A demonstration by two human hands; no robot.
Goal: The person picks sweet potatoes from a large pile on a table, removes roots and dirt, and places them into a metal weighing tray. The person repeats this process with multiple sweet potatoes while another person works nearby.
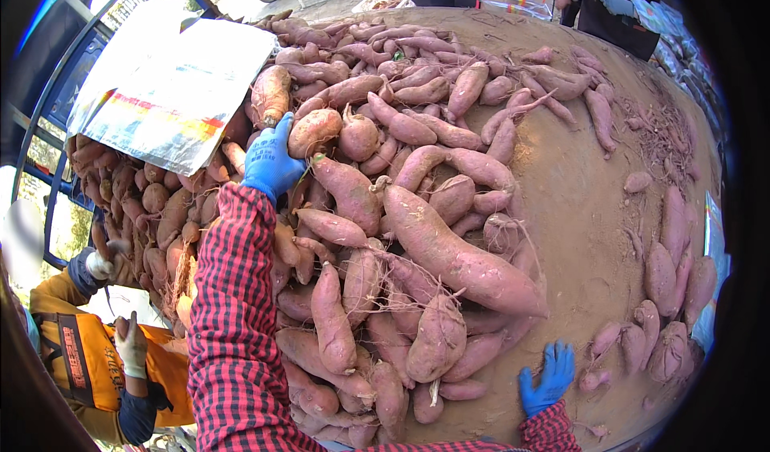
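Observation:
A broad heap of sweet potatoes with reddish-purple skins lies before me. My left hand (pixel 271 158), in a blue work glove, reaches to its far left side, thumb and fingers around the near end of a round sweet potato (pixel 314 132). Its fingertips come close to a scuffed, orange-skinned sweet potato (pixel 271 96). A very large, curved sweet potato (pixel 460 250) lies across the top of the heap. At the lower right, my right hand (pixel 547 380), also gloved in blue, is spread with fingers apart over the dusty brown surface (pixel 577 223), holding nothing.
A white printed sheet (pixel 174 85) covers part of the pile at left, beside blue metal rails (pixel 45 97). At lower left, a person in an orange apron (pixel 114 362) handles sweet potatoes. Another person (pixel 613 7) stands at the far right. More sweet potatoes (pixel 662 277) line the right edge.

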